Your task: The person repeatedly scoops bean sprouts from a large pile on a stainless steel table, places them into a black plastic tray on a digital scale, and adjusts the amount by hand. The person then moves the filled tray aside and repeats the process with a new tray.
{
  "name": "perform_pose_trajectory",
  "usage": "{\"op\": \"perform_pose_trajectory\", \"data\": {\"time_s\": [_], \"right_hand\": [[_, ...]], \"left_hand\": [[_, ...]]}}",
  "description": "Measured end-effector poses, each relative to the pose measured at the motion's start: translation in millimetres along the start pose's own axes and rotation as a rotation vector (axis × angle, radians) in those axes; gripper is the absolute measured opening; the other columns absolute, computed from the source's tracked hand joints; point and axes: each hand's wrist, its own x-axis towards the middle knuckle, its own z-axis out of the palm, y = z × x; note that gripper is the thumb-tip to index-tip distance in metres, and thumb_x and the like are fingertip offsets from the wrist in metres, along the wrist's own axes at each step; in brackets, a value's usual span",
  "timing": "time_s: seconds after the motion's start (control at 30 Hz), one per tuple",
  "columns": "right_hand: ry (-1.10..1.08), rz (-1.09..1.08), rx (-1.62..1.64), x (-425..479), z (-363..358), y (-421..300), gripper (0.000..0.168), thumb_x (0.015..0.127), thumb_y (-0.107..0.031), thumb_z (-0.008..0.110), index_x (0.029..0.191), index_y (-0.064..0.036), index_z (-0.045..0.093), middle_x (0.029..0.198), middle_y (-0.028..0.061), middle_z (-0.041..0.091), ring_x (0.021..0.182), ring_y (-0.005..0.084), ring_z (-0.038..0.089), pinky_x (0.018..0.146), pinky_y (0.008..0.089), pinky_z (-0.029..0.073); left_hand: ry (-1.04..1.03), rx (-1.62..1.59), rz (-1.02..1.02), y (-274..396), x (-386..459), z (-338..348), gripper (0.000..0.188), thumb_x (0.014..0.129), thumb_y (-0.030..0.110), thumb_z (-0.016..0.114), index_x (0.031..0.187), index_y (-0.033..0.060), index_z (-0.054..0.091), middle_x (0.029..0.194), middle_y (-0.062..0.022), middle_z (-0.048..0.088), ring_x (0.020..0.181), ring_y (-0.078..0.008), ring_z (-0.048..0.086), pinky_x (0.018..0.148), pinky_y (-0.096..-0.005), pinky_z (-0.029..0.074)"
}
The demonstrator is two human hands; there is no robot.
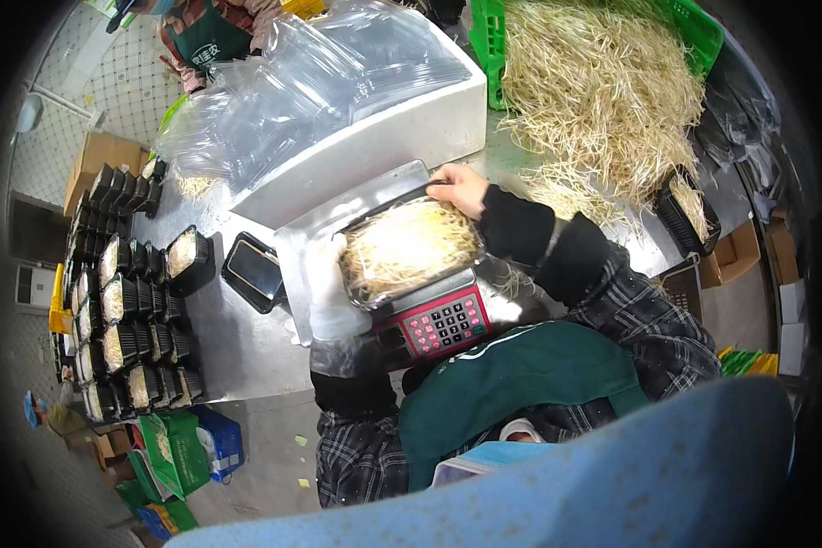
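Observation:
A black plastic tray filled with bean sprouts (411,246) is held between my two hands, over a metal weighing scale with a red keypad (445,322). My left hand (330,284), in a white glove, grips the tray's left end. At the far right corner, the bare fingers of my right hand (460,190) pinch the rim. An empty black tray (253,272) lies on the steel table left of the scale. Loose bean sprouts (603,96) spill from a green plastic crate (488,55) at the upper right.
Beyond the scale, a white foam box (370,151) holds a heap of clear plastic lids or trays (315,89). Stacked sprout-filled trays (120,301) cover the table's left end. Another filled tray (688,211) sits at the right edge. Across the table is a person in a green apron (212,38).

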Motion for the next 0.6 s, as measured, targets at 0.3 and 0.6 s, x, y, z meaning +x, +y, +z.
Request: {"op": "perform_pose_trajectory", "data": {"time_s": [0.3,0.6], "right_hand": [[0.087,-0.505,-1.176,-38,24,-34,0.042,0.081,-0.028,0.049,0.112,0.001,0.048,0.114,0.0209,0.049,0.107,0.0317,0.045,0.093,0.0405,0.031],[0.069,-0.519,-1.342,-44,24,-29,0.055,0.082,-0.032,0.046,0.124,0.001,0.037,0.13,0.0223,0.033,0.117,0.0346,0.036,0.097,0.0421,0.028]], "left_hand": [[0.065,-0.003,0.039,22,-6,17,0.023,0.076,-0.003,0.051,0.098,0.0029,0.046,0.089,-0.005,0.054,0.08,-0.0132,0.053,0.072,-0.0256,0.045],[0.147,0.058,-0.054,27,-19,25,0.017,0.085,0.012,0.052,0.091,-0.0034,0.057,0.081,-0.0073,0.061,0.072,-0.0118,0.057,0.067,-0.0232,0.046]]}}
